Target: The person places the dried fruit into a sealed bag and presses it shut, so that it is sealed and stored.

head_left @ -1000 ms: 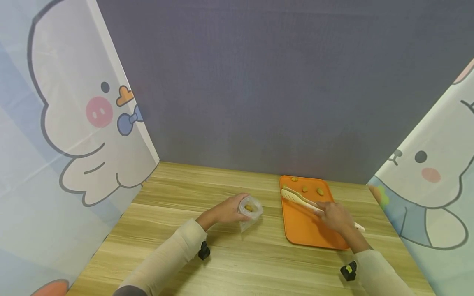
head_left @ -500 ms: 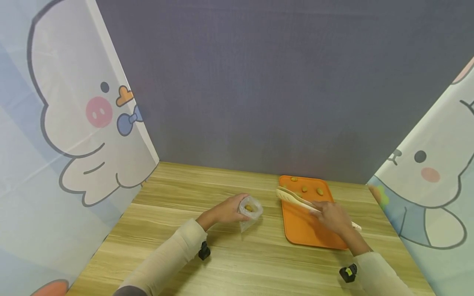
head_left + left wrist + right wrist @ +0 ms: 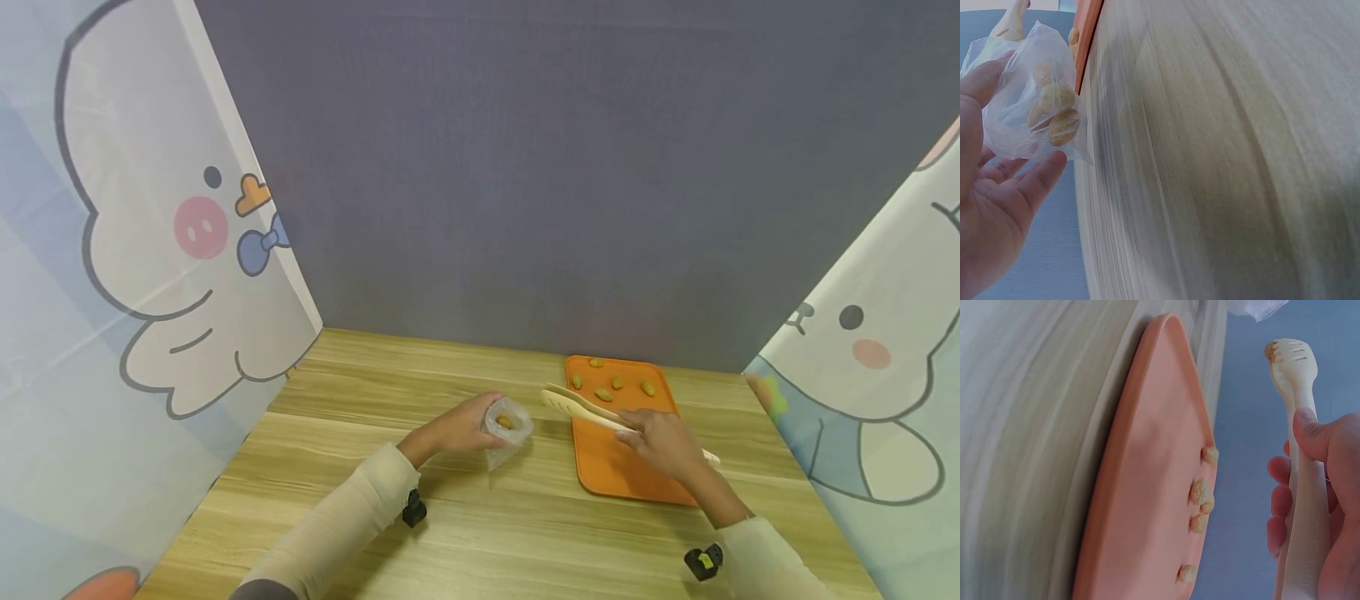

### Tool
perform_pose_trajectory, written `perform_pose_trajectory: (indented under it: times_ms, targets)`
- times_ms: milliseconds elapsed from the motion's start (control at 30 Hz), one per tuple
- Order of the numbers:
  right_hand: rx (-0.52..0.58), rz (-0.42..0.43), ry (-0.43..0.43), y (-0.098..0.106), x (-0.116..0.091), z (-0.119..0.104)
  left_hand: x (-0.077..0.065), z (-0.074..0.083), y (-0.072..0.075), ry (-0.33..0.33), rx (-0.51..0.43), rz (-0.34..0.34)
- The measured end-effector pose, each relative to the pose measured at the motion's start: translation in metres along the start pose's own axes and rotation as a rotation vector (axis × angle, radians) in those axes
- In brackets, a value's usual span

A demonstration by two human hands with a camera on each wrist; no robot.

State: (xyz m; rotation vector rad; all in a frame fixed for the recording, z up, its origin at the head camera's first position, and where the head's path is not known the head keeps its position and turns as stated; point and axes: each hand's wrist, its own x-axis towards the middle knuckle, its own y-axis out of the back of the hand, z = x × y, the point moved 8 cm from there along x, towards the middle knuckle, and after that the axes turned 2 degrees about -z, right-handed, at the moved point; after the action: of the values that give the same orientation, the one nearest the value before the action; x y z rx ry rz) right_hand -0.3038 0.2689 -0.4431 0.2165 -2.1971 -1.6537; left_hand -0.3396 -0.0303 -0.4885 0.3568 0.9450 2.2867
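My left hand [image 3: 463, 423] holds a clear plastic bag [image 3: 522, 427] by its side, with the mouth open upward. Several small golden-brown nugget-like pieces [image 3: 1063, 128] lie inside the bag, seen through the film in the left wrist view. The fingers of my right hand [image 3: 670, 446] curl round cream slotted tongs [image 3: 573, 406]. Between the tips of the tongs sits one brown piece [image 3: 1269, 351], mostly hidden by the slotted head. In the head view, the tips are over the tray's left edge, a short way right of the bag.
An orange tray [image 3: 626, 479] lies on the wood-grain table [image 3: 480, 533] under my right hand. Several brown pieces [image 3: 648, 388] are spread over its far half. A grey panel [image 3: 510, 183] rises behind the table, with printed cartoon panels [image 3: 150, 275] at both sides.
My right hand and the tongs have moved left, from over the tray toward the bag, uncovering pieces on the tray. The left hand and bag have stayed in place.
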Motion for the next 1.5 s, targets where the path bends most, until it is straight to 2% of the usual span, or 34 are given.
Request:
perform_pose_trajectory:
  times_ms: [167, 600, 1133, 1500]
  targets:
    - [0.032, -0.011, 0.007, 0.002, 0.0, -0.008, 0.0, -0.002, 0.0, -0.002, 0.003, 0.0]
    - [0.08, 0.025, 0.075, 0.009, -0.001, -0.022, 0.0, -0.007, -0.001, 0.013, 0.019, -0.001]
    - [0.071, 0.074, 0.209, 0.013, 0.0, -0.054, 0.002, -0.002, -0.001, -0.001, 0.015, -0.014]
    - [0.094, 0.008, 0.153, 0.007, 0.005, -0.057, 0.003, -0.002, -0.002, 0.015, 0.025, -0.008]
